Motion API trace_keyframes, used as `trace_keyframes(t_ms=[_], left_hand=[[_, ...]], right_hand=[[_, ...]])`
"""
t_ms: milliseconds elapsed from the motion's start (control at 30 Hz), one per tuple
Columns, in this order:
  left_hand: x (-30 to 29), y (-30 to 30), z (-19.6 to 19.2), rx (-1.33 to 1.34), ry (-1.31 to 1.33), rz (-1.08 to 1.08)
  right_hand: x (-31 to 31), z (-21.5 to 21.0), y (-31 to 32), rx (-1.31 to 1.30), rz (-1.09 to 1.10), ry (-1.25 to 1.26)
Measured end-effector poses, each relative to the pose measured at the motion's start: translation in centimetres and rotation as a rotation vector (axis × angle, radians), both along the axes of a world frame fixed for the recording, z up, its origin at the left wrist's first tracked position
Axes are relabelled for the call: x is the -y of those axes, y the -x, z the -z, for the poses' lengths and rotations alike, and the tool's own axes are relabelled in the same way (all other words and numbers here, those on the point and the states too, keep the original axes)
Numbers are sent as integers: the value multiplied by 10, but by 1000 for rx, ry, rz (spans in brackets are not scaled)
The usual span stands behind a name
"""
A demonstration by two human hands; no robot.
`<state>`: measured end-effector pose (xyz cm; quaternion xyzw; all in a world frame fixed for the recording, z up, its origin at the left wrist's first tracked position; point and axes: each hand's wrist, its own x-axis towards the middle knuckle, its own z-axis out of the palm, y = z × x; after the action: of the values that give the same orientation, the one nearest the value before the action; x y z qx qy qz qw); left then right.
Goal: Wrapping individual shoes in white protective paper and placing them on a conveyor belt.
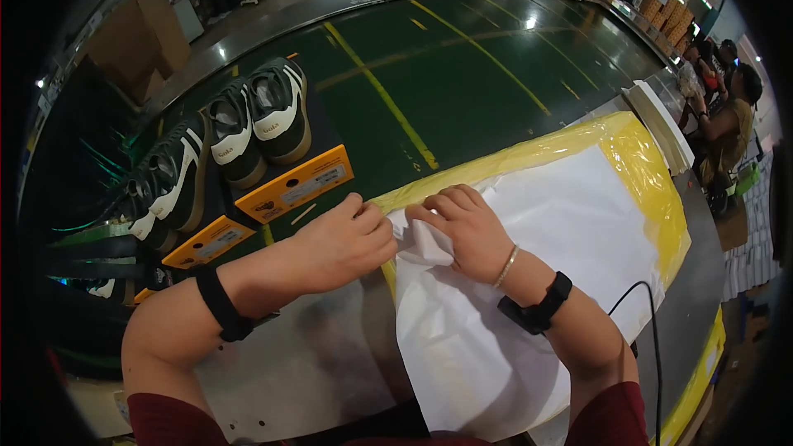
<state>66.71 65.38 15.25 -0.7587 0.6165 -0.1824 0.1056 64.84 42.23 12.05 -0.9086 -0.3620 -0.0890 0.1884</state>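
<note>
Pinching a raised, crumpled fold of the broad white paper (545, 215), the right hand (472, 230) has its fingers bent and nearly closed. The left hand (351, 238) sits just beside it at the paper's left edge, fingers curled inward; whether they grip any paper I cannot tell. The paper lies, wrinkled, over shiny yellow plastic wrapping (640, 149), which shows along its far and right sides. Left of the hands, black-and-white shoes (279, 120) rest on dark boxes with orange end panels (289, 188), beside a dark green surface with yellow lines (471, 87).
</note>
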Motion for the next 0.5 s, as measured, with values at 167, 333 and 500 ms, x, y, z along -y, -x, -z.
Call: trace_keyframes(t_ms=[167, 333, 500], left_hand=[[5, 4, -5, -35, -96, -46], [3, 11, -7, -57, -144, -77], [6, 11, -8, -1, -116, -21]], right_hand=[[-24, 2, -9, 13, 85, 227], [-49, -6, 9, -65, 224, 383], [-50, 30, 5, 249, 200, 34]])
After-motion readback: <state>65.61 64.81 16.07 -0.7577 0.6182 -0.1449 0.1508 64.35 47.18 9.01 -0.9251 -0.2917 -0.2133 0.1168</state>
